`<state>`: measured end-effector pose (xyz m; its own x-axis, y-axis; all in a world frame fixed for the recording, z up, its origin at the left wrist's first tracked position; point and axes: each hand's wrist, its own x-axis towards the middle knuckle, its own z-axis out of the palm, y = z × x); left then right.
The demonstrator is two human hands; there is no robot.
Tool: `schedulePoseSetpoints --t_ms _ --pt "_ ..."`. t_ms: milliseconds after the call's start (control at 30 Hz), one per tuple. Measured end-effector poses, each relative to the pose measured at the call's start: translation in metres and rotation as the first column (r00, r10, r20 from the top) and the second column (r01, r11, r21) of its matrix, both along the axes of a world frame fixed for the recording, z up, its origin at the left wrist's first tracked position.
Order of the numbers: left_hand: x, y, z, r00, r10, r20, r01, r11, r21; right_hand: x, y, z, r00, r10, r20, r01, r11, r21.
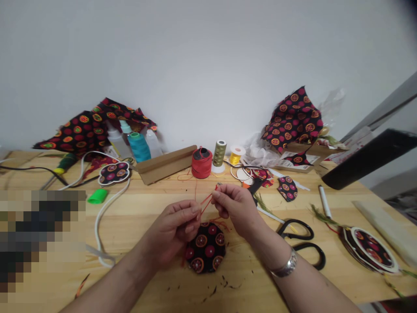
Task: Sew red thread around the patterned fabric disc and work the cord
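My left hand and my right hand are raised close together above the wooden table. Both pinch a length of red thread between thumb and fingers. A small metal tip, possibly a needle, shows at the right hand's fingertips, too small to be sure. Right under the hands lies a round black patterned fabric piece with red and orange circles, with loose red thread ends at its edge. Its upper edge is hidden behind my left fingers.
Spools of red, olive, yellow and teal thread stand at the back beside a cardboard strip. Black-handled scissors lie to the right. Patterned fabric scraps, a white cord, a green thimble and a round fabric-covered piece surround the hands. The lower left is pixelated.
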<state>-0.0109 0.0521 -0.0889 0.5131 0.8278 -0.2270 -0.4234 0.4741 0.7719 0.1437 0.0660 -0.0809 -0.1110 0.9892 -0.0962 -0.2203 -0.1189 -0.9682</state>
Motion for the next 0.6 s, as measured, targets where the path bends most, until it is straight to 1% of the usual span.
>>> schedulePoseSetpoints --t_ms 133,367,600 --pt "-0.0005 -0.0001 -0.0012 1.0 0.006 -0.011 -0.006 0.999 0.042 0.0026 0.0013 -0.0007 0.997 0.037 -0.074 -0.039 0.999 -0.02" --pt "-0.0003 0.0014 -0.0027 0.998 -0.005 -0.065 0.009 0.998 0.062 0.0082 0.0013 -0.0015 0.944 0.189 -0.271 -0.197 0.98 -0.001" --pt "-0.0002 0.0018 -0.0032 0.995 -0.013 -0.097 0.019 0.998 0.063 0.0099 -0.0002 0.0019 0.874 0.217 -0.434 -0.236 0.972 0.011"
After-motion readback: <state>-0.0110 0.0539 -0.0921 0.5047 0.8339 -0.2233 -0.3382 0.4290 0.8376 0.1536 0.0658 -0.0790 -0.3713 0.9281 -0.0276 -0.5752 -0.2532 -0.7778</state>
